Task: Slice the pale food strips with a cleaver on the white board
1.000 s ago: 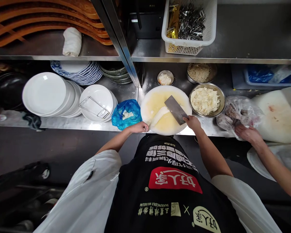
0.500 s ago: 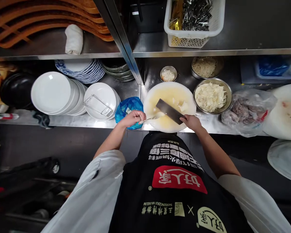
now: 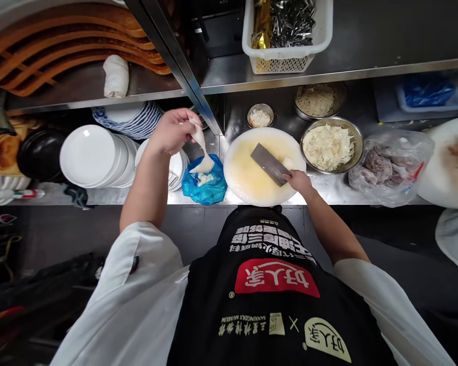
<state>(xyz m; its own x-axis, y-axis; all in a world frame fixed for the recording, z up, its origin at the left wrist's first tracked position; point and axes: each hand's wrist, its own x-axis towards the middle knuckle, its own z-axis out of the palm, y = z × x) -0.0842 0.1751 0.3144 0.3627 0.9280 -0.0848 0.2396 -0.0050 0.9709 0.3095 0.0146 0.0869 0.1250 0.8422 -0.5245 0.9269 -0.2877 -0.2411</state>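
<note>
Left of the round board (image 3: 239, 170), our left hand (image 3: 175, 132)'s pinching a limp white strip (image 3: 199, 138); our right hand (image 3: 301, 181)'s gripping a cleaver (image 3: 267, 163) over the board, maybe touching.

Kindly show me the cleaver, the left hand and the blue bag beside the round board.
Cleaver (image 3: 269, 164), head view: middle of its blade.
Left hand (image 3: 175, 132), head view: back of the hand.
Blue bag (image 3: 206, 194), head view: its near side.
</note>
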